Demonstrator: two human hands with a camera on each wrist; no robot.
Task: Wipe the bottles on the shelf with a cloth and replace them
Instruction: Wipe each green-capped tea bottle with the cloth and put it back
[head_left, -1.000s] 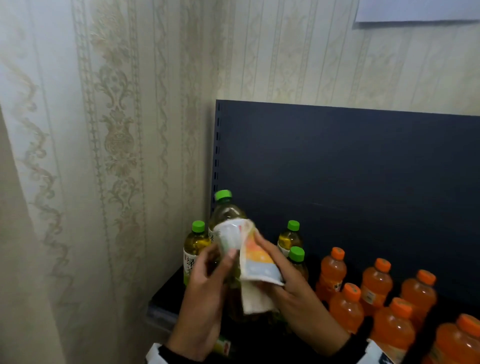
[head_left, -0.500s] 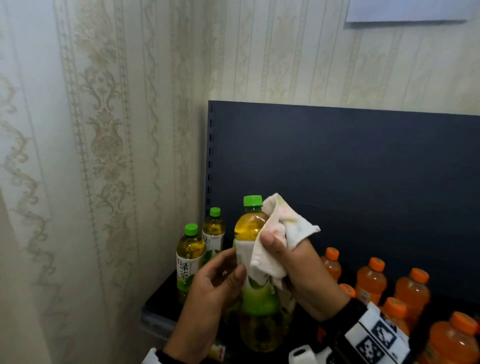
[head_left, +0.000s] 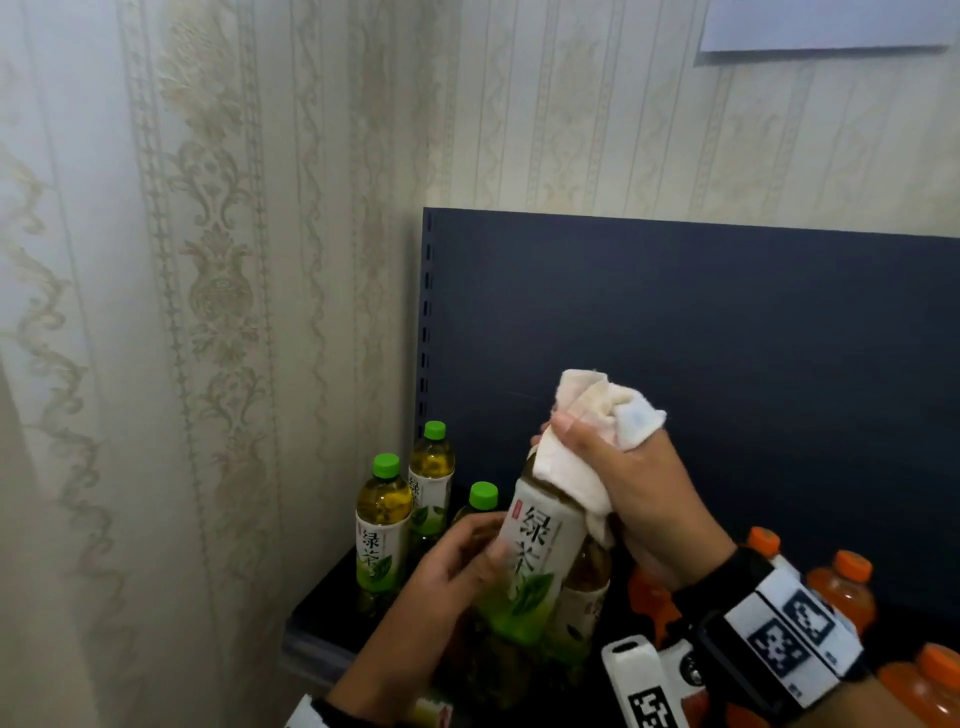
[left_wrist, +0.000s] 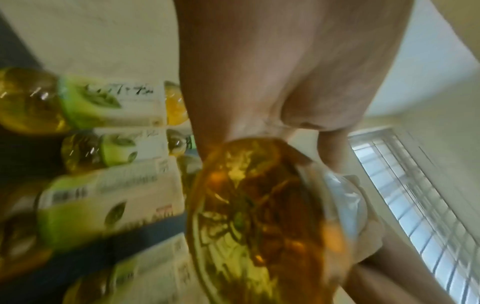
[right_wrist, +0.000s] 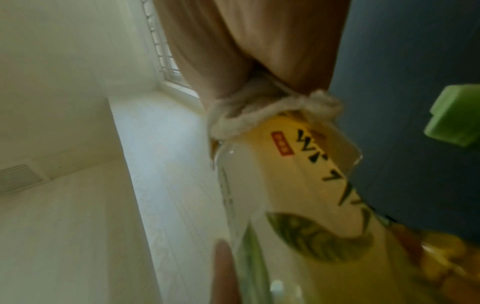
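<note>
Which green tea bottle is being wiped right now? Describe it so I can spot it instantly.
Find the dark shelf back panel; green-capped tea bottles stand at its left end. In front of them, the left hand grips one bottle by its label. It alone is lifted, its top wrapped in the white cloth held by the right hand.

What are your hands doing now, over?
Left hand holds green tea bottle. Right hand wraps cloth over its top. Nothing in the way.
</note>
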